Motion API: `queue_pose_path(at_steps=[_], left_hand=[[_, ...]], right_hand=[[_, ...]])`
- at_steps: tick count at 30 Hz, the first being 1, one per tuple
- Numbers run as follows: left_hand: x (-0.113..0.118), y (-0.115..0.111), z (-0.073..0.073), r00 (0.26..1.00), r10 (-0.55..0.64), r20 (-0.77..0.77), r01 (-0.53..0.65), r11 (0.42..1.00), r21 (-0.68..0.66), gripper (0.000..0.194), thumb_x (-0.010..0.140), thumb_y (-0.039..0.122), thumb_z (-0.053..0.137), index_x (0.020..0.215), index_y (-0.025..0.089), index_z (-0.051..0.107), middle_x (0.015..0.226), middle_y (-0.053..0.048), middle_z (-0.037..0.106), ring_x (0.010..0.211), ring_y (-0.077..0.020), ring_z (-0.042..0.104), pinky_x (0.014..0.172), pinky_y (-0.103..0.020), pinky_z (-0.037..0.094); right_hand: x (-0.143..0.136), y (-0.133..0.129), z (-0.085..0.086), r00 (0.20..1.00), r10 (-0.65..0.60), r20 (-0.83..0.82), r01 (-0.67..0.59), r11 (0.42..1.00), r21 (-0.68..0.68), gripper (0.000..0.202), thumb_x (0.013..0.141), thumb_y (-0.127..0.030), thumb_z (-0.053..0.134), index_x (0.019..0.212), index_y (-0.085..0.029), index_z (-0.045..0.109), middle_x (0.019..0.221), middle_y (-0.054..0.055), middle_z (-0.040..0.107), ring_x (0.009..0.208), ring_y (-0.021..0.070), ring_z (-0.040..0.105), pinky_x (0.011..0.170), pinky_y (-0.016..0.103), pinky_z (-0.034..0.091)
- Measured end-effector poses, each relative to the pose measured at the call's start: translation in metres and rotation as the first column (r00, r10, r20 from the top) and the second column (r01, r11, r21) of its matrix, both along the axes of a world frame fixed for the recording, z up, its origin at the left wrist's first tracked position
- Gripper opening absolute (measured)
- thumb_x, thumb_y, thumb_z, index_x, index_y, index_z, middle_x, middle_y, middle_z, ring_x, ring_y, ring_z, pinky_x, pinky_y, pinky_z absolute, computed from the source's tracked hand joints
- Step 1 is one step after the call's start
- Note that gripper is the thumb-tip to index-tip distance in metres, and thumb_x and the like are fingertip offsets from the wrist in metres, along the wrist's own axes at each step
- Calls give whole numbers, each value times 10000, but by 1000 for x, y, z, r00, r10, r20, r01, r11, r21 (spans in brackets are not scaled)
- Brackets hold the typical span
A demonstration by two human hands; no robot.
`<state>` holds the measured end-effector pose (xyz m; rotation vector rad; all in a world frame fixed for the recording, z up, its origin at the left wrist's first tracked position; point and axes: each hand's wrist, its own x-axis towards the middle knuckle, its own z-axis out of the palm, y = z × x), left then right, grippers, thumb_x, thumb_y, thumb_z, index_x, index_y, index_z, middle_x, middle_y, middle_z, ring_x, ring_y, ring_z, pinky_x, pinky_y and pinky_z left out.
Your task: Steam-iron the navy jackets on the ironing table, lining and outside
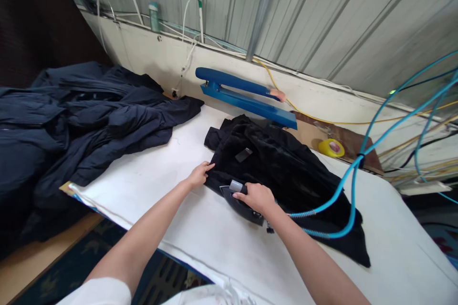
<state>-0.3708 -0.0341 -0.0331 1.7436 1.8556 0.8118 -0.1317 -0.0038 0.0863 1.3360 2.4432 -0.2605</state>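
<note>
A black garment (pixel 286 167) with a small grey label lies spread on the white-covered table (pixel 153 167). At its near left edge my left hand (pixel 200 175) pinches the cloth, fingers pressed together. My right hand (pixel 258 198) is wrapped round the handle of an iron (pixel 243 207), whose tip points left towards my left hand. The iron rests along the garment's near edge. Its sole is hidden from view. Blue hoses (pixel 338 195) run from the iron's rear off to the right.
Dark navy jackets (pixel 107 114) are heaped at the left. Behind the garment stands a blue sleeve board (pixel 246 97). Yellow tape (pixel 331 147) sits on a brown board (pixel 368 155) by the wall. A green-capped bottle (pixel 154 17) stands on the ledge.
</note>
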Motion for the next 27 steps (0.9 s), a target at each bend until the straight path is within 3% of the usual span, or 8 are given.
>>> queue_pose_path(at_steps=[4, 7, 12, 15, 17, 23, 27], left_hand=[[-15, 2, 9, 999, 25, 25, -24, 998, -52, 558, 579, -13, 392, 1035, 222, 611, 1088, -1, 580, 1018, -144, 523, 913, -245, 400], [-29, -1, 29, 973, 227, 42, -230, 967, 110, 533, 598, -19, 336, 986, 210, 621, 1022, 7, 613, 935, -121, 549, 885, -234, 411], [-45, -22, 69, 821, 523, 226, -570, 740, 356, 449, 605, 15, 324, 899, 184, 619, 871, 1, 627, 725, -116, 545, 763, -246, 440], [-53, -34, 83, 744, 597, 299, -665, 621, 415, 423, 608, 34, 325, 881, 180, 613, 837, 3, 611, 728, -116, 532, 747, -245, 425], [-56, -39, 88, 725, 617, 306, -684, 591, 429, 408, 614, 47, 329, 873, 183, 613, 817, 6, 602, 731, -117, 529, 741, -245, 417], [-47, -38, 83, 746, 599, 292, -666, 650, 366, 383, 604, 53, 342, 828, 187, 622, 767, 14, 602, 714, -121, 534, 735, -245, 408], [-31, -28, 67, 788, 582, 201, -612, 775, 157, 342, 625, 61, 376, 806, 206, 626, 803, 16, 641, 760, -138, 557, 748, -254, 405]], right_hand=[[-26, -4, -3, 1000, -20, -14, 21, 1000, 8, 690, 660, -763, 300, 922, -202, 605, 921, 108, 641, 860, 270, 590, 691, 338, 423], [-49, -3, -2, 999, -35, -32, 35, 999, -7, 686, 662, -761, 303, 923, -203, 607, 925, 107, 642, 859, 268, 590, 693, 344, 427], [-91, -1, 1, 998, -29, -62, 27, 999, -33, 733, 643, -784, 288, 930, -199, 622, 961, 117, 636, 898, 275, 577, 714, 356, 425], [-106, -2, 1, 996, -15, -93, 11, 999, -44, 756, 640, -791, 271, 922, -189, 631, 952, 118, 640, 889, 271, 580, 709, 349, 431], [-109, -3, 1, 994, -4, -110, -2, 999, -53, 769, 635, -797, 263, 921, -187, 634, 954, 117, 640, 887, 267, 581, 711, 348, 432], [-81, -4, 4, 997, -2, -81, -5, 997, -83, 770, 623, -799, 289, 921, -182, 638, 965, 125, 637, 922, 265, 569, 745, 347, 424], [-31, 2, 5, 999, -46, -18, 45, 998, -53, 741, 647, -775, 302, 945, -182, 631, 992, 132, 627, 931, 270, 567, 755, 351, 422]])
